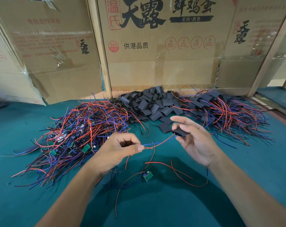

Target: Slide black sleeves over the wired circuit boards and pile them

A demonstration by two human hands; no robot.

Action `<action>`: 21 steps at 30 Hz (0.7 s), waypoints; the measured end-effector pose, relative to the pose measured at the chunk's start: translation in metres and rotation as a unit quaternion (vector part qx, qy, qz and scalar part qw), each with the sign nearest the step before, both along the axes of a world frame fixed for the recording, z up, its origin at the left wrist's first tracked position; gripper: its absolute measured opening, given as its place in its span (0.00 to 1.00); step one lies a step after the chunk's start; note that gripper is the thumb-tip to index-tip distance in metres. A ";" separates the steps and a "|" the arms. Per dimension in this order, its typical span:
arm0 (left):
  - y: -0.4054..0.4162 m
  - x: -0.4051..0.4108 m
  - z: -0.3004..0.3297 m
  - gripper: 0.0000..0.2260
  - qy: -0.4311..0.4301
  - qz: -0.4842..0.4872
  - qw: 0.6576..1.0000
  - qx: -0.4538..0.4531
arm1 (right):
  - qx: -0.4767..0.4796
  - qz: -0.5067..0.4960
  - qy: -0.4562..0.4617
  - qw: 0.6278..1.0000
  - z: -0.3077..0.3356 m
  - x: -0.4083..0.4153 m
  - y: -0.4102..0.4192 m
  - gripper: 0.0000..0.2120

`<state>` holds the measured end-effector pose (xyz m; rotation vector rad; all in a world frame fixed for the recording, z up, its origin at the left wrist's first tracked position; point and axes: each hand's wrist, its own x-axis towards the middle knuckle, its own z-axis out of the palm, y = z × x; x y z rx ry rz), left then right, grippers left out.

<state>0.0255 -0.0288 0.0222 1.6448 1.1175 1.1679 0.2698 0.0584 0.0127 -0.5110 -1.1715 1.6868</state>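
Note:
My left hand [121,148] pinches the red and blue wires [157,143] of a small green circuit board [148,176], which hangs low over the green table. My right hand [193,138] holds a black sleeve [180,132] between thumb and fingers, and the wire ends enter its mouth. A heap of bare wired boards [76,135] lies to the left. Loose black sleeves [148,104] are heaped at the back centre. Sleeved boards with wires [221,110] are piled at the back right.
Large cardboard boxes [155,46] and a wooden post [99,46] stand along the back of the green table [237,164]. One loose sleeve [164,127] lies just left of my right hand. A window frame [270,51] borders the right side.

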 end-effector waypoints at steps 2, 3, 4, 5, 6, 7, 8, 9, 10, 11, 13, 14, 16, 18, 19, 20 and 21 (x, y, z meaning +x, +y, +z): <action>0.001 0.000 -0.001 0.08 0.007 -0.006 1.000 0.000 | 0.002 -0.008 0.004 1.000 0.001 -0.001 -0.001 0.13; 0.001 0.000 -0.002 0.08 0.009 -0.008 1.000 0.000 | 0.005 -0.010 0.005 1.000 0.001 -0.001 -0.002 0.12; 0.001 0.000 -0.002 0.08 0.009 -0.010 1.000 0.001 | 0.008 -0.011 0.005 1.000 0.002 -0.003 -0.002 0.12; 0.001 -0.001 -0.003 0.08 0.010 -0.010 1.000 0.001 | 0.010 -0.012 0.004 1.000 0.002 -0.003 -0.003 0.12; 0.002 -0.001 -0.003 0.08 0.011 -0.009 1.000 0.001 | 0.011 -0.014 0.002 1.000 0.002 -0.004 -0.003 0.12; 0.002 -0.001 -0.004 0.08 0.012 -0.007 1.000 0.002 | 0.011 -0.015 0.000 1.000 0.002 -0.004 -0.004 0.12; 0.002 -0.001 -0.004 0.08 0.013 -0.006 1.000 0.002 | 0.010 -0.016 -0.003 1.000 0.002 -0.005 -0.005 0.13; 0.002 -0.001 -0.004 0.08 0.014 -0.005 1.000 0.001 | 0.010 -0.017 -0.005 1.000 0.003 -0.005 -0.005 0.13; 0.003 -0.001 -0.004 0.08 0.015 -0.005 1.000 0.001 | 0.010 -0.019 -0.007 1.000 0.003 -0.006 -0.006 0.14; 0.003 -0.001 -0.005 0.08 0.015 -0.003 1.000 -0.001 | 0.011 -0.020 -0.009 1.000 0.004 -0.006 -0.006 0.14; 0.003 -0.001 -0.005 0.08 0.014 0.001 1.000 -0.003 | 0.014 -0.023 -0.011 1.000 0.004 -0.006 -0.007 0.14; 0.003 -0.001 -0.005 0.09 0.014 0.003 1.000 -0.004 | 0.014 -0.025 -0.010 1.000 0.004 -0.006 -0.007 0.13; 0.003 -0.002 -0.005 0.09 0.016 0.007 1.000 -0.001 | 0.011 -0.026 -0.010 1.000 0.005 -0.006 -0.007 0.13; 0.004 -0.002 -0.004 0.09 0.010 0.008 1.000 0.000 | 0.009 -0.027 -0.012 1.000 0.005 -0.006 -0.007 0.13; 0.004 -0.002 -0.004 0.09 0.008 0.008 1.000 -0.001 | 0.008 -0.027 -0.012 1.000 0.005 -0.006 -0.007 0.13; 0.004 -0.002 -0.004 0.09 0.008 0.007 1.000 -0.002 | 0.007 -0.027 -0.012 1.000 0.004 -0.006 -0.006 0.13; 0.004 -0.002 -0.003 0.09 0.010 0.008 1.000 -0.002 | 0.006 -0.027 -0.011 1.000 0.004 -0.006 -0.006 0.13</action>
